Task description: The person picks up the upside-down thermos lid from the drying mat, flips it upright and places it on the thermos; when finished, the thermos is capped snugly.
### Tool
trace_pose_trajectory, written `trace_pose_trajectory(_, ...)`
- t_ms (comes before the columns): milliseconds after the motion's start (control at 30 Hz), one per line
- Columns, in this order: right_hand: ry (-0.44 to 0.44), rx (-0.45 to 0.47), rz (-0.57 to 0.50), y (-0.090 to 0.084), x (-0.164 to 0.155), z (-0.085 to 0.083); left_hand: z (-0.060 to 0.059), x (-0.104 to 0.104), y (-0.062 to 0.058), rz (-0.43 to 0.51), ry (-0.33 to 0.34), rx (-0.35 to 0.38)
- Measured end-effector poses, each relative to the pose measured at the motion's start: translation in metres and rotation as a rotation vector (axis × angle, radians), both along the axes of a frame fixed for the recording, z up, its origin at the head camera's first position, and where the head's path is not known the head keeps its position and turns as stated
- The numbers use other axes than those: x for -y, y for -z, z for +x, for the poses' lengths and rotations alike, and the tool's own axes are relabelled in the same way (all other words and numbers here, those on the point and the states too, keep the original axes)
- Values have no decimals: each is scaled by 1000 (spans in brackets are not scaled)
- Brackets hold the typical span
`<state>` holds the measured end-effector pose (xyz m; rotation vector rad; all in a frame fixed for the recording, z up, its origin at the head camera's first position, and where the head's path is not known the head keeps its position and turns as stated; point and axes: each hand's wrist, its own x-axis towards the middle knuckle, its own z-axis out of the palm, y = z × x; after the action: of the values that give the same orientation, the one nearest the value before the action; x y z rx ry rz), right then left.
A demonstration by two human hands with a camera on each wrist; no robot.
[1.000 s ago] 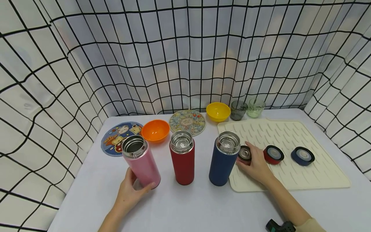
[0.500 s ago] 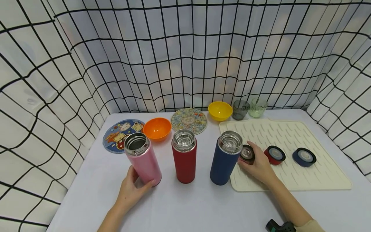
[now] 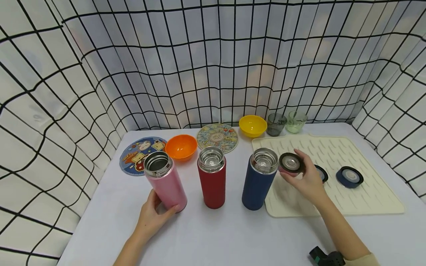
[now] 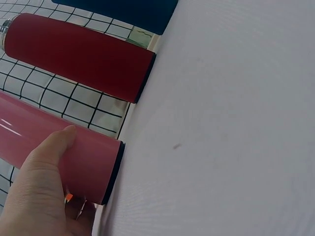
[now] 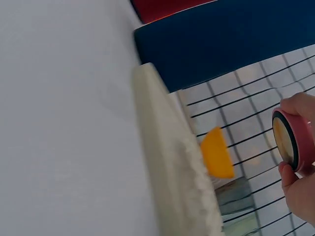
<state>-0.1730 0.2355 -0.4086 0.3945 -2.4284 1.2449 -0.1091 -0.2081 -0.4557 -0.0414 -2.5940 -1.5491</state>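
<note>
Behind white tabletop (image 3: 229,236), black grid (image 3: 219,38), likely netting; pink lid (image 3: 291,163) above mat (image 3: 361,201).

A glossy pink bottle (image 3: 169,187) stands upright, its steel-rimmed mouth uncovered, gripped low down by the left hand (image 3: 150,217). The right hand (image 3: 310,184) pinches a pink lid (image 3: 291,163), its dark-rimmed underside showing, raised above the cream mat (image 3: 361,197) near the blue bottle (image 3: 257,186).

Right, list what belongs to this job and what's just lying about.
Likely the job:
pink bottle, pink lid (both held)
red bottle
blue bottle
blue lid
partly hidden lid
cream mat

Apparently lying about:
orange bowl
yellow bowl
blue round mat
pale round mat
grey glass
green glass
</note>
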Motion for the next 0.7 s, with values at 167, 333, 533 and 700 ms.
trace_pose_trajectory(167, 25, -46, -51, -28, -4, 9, 1, 0, 0, 2, -1, 10)
trace_pose_trajectory(333, -149, -109, -315, -61, -2, 18, 1, 1, -1, -14, -8, 21)
trace_pose_trajectory(533, -396, -235, -522, -93, 9, 31, 0, 1, -1, -22, -10, 22)
trace_pose_trajectory(700, -511, -269, -570, -112, 31, 42, 0, 2, 0, -20, -3, 0)
